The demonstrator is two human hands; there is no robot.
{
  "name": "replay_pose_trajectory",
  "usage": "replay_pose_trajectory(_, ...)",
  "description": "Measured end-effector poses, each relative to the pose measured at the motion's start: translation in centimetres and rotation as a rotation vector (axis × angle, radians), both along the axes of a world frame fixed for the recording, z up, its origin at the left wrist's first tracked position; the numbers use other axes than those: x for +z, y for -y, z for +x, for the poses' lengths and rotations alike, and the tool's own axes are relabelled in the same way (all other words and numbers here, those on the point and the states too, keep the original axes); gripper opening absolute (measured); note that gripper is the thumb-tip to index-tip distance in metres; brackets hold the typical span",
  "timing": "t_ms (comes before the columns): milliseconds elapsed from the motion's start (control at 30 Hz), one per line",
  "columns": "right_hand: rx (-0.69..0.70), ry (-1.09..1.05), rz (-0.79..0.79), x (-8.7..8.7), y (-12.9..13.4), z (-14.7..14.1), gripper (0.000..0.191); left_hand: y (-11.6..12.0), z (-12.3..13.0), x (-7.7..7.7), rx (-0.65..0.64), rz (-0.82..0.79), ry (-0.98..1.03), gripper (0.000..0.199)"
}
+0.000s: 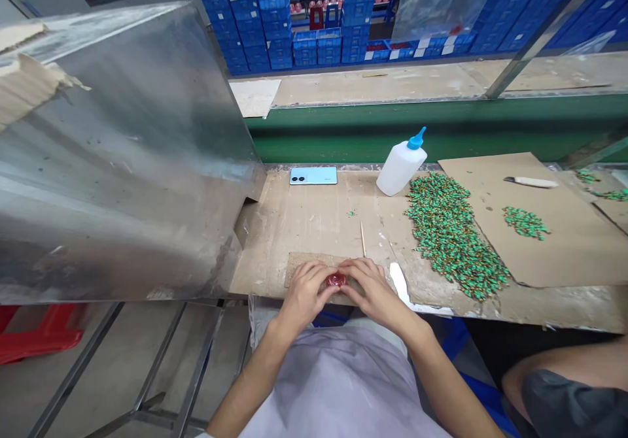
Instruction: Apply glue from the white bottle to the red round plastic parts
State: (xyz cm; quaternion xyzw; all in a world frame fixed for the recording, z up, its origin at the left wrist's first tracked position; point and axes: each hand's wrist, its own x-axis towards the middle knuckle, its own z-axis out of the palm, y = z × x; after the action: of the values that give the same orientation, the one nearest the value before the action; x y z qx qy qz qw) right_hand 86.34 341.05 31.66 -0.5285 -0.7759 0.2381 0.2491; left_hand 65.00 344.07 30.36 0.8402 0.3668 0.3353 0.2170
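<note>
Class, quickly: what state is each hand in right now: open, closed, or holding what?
Left hand: closed, fingers holding one side of a small, glossy, rounded red object.
Right hand: closed, fingers holding its other side.

The hands [305, 292] partly hide a red piece [336, 280], seemingly round.

The only view looks from the wearer's head, above and behind the bare left hand [305, 287] and bare right hand [367, 284], facing forward and down; the brown cardboard-covered worktop [314, 219] before them is near, stacked blue plastic crates [275, 26] far beyond.
</note>
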Motion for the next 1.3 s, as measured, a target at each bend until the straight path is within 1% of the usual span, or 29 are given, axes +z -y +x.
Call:
replay_pose_trajectory(167,0.001,-0.020,-0.007,-0.2,-0.1,0.1,0.027,0.0,0.0,0.2,-0.017,-0.001,0.012,0.028)
replay_pose_trajectory(400,-0.004,-0.017,-0.023,-0.3,-0.1,0.1,0.027,-0.2,0.1,0.5,-0.045,-0.022,0.016,0.025)
replay_pose_trajectory(767,0.009,-0.004,0.027,-0.3,-0.1,0.2,0.030,-0.1,0.4,0.8,-0.044,0.006,0.007,0.027)
replay_pose_trajectory(933,-0.028,-0.043,0.058,-0.5,0.1,1.0,0.032,0.0,0.3,1.1,-0.035,0.006,-0.023,0.028)
replay_pose_trajectory(1100,-0.100,-0.080,0.123,-1.3,0.7,2.6,0.029,0.1,0.6,0.9,-0.034,0.028,-0.078,0.042)
replay_pose_trajectory(1200,-0.122,-0.087,0.135,-1.5,1.2,3.2,0.027,0.0,0.8,0.7,-0.027,0.035,-0.061,0.040)
replay_pose_trajectory(1300,-0.145,-0.090,0.161,-1.5,1.5,3.4,0.025,-0.3,0.6,1.2,-0.004,0.032,0.015,0.035)
